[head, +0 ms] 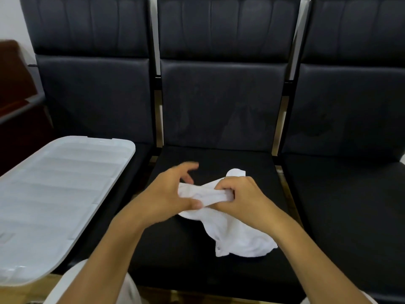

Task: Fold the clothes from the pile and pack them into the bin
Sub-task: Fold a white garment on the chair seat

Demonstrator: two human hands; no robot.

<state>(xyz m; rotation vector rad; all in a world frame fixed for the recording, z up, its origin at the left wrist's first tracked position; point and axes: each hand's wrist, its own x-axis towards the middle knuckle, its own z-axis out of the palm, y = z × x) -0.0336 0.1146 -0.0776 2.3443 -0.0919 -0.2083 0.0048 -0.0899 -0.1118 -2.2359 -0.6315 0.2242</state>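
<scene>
A small white garment lies crumpled on the middle black seat, its upper edge lifted off the cushion. My left hand pinches that edge between thumb and fingers, the other fingers spread. My right hand is curled tight around the same bunched edge, right beside the left. A white plastic bin with its ribbed lid closed rests on the left seat. No pile of clothes is in view.
Three black padded chairs stand in a row, with metal frame gaps between them. The right seat holds nothing. Dark brown wooden furniture stands at the far left. My white-clothed knees show at the bottom edge.
</scene>
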